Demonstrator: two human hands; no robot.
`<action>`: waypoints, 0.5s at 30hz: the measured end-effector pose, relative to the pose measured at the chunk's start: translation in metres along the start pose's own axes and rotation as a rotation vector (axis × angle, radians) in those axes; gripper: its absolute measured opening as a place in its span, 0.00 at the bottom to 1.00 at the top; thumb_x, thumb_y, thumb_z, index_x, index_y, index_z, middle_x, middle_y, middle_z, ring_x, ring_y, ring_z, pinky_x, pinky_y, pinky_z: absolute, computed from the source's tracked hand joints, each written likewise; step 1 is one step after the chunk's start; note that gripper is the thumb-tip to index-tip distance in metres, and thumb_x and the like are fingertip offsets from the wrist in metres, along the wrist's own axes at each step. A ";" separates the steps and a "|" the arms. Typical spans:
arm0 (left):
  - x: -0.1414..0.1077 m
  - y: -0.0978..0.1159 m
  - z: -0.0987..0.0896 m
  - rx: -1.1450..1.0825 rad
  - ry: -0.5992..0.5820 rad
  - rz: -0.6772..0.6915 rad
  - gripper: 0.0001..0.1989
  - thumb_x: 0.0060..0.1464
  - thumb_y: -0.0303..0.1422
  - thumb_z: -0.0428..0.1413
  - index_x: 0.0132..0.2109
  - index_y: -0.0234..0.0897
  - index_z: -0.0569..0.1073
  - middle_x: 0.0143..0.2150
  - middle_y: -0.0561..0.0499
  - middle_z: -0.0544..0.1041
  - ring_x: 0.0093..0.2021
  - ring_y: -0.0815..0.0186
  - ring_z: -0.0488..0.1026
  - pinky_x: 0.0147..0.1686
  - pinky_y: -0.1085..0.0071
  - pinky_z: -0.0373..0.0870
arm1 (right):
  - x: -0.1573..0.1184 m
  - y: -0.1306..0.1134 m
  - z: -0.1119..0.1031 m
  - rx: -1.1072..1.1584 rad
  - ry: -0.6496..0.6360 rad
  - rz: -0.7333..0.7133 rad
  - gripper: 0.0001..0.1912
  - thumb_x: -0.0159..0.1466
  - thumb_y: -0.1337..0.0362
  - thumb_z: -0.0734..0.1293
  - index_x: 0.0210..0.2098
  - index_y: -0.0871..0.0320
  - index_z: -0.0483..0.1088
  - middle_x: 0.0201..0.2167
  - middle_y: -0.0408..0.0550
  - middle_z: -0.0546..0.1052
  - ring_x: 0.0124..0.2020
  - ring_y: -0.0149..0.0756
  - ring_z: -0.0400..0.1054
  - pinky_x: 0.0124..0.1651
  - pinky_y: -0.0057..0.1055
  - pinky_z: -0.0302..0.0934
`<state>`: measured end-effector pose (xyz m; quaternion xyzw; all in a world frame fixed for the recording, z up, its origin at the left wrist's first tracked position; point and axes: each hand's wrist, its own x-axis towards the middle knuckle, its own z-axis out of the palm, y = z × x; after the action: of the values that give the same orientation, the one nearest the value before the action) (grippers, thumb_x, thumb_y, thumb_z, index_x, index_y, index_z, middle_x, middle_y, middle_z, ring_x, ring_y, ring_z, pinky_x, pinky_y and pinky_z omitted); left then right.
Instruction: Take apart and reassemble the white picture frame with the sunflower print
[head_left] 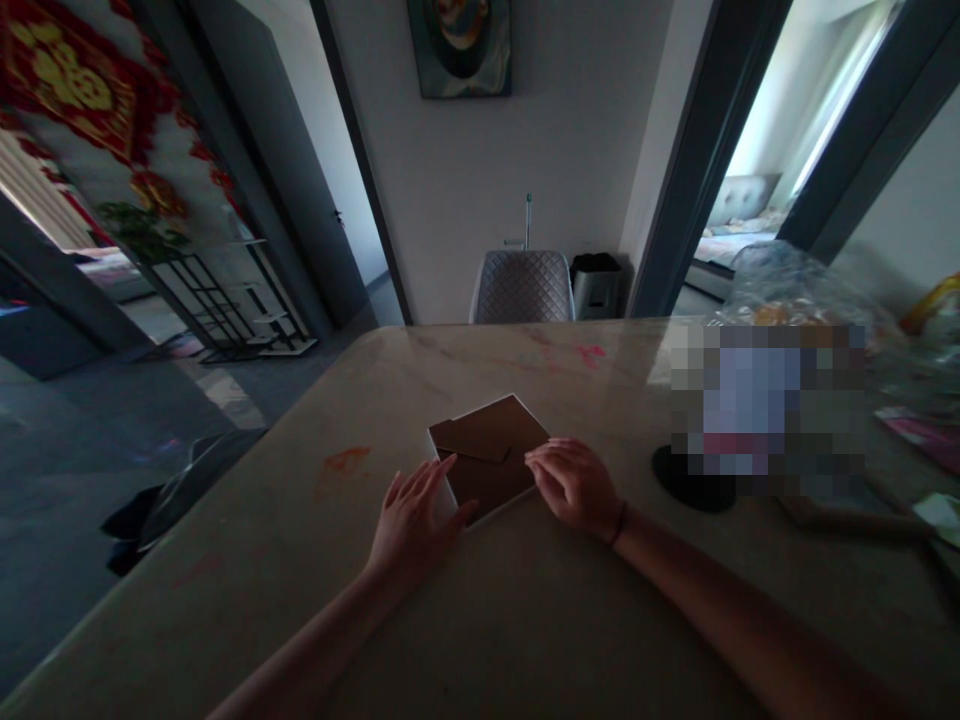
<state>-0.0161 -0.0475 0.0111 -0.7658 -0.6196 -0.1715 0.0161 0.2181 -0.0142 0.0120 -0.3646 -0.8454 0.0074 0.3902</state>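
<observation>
A flat brown cardboard box (491, 460) with pale white edges lies on the marble table (247, 520), and a flap (472, 440) is folded over its top. My left hand (416, 520) touches the box's left edge, fingers spread. My right hand (574, 485) rests over its right corner, fingers curved and close together. Neither hand shows a clear grip, and the box lies flat between them.
To the right stand a black round base (690, 478), a pixelated blurred patch (765, 405) and a crumpled plastic bag (795, 285). Beyond the table's far edge are a quilted grey chair (523, 288) and a small bin (596, 285). A black metal shelf (225, 300) stands at left.
</observation>
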 end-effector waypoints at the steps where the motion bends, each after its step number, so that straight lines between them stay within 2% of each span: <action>1: 0.000 0.000 0.000 0.006 -0.005 0.000 0.30 0.52 0.50 0.47 0.58 0.39 0.58 0.57 0.41 0.66 0.58 0.57 0.61 0.57 0.52 0.51 | 0.000 0.008 0.001 -0.030 0.031 0.089 0.11 0.61 0.67 0.58 0.36 0.56 0.71 0.37 0.50 0.76 0.40 0.37 0.69 0.49 0.38 0.60; 3: 0.000 0.000 0.000 0.012 -0.018 0.006 0.31 0.51 0.51 0.47 0.59 0.39 0.58 0.58 0.41 0.65 0.59 0.57 0.59 0.57 0.51 0.50 | -0.002 0.024 0.005 -0.077 0.070 0.226 0.10 0.60 0.67 0.59 0.35 0.56 0.71 0.39 0.52 0.75 0.43 0.40 0.68 0.48 0.40 0.61; 6: 0.000 -0.001 0.002 0.018 -0.038 0.023 0.34 0.51 0.52 0.47 0.59 0.36 0.58 0.59 0.39 0.63 0.60 0.56 0.57 0.58 0.52 0.48 | -0.005 0.042 0.013 -0.092 0.091 0.344 0.09 0.57 0.67 0.61 0.36 0.57 0.71 0.39 0.53 0.75 0.43 0.42 0.67 0.47 0.40 0.61; 9: 0.000 -0.001 0.004 0.014 -0.061 0.023 0.34 0.51 0.52 0.46 0.59 0.34 0.57 0.59 0.38 0.62 0.61 0.57 0.56 0.59 0.53 0.48 | -0.008 0.053 0.018 -0.060 0.035 0.375 0.10 0.56 0.67 0.61 0.36 0.58 0.71 0.37 0.52 0.75 0.42 0.41 0.67 0.48 0.40 0.61; 15: 0.000 0.000 0.003 0.007 -0.065 0.027 0.32 0.54 0.48 0.45 0.60 0.33 0.56 0.60 0.38 0.61 0.61 0.58 0.55 0.59 0.55 0.50 | -0.013 0.070 0.016 0.058 -0.085 0.352 0.14 0.58 0.63 0.61 0.41 0.59 0.71 0.45 0.53 0.73 0.50 0.40 0.64 0.54 0.42 0.57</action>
<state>-0.0152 -0.0464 0.0079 -0.7793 -0.6098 -0.1441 0.0009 0.2562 0.0338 -0.0283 -0.4949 -0.7837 0.1153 0.3573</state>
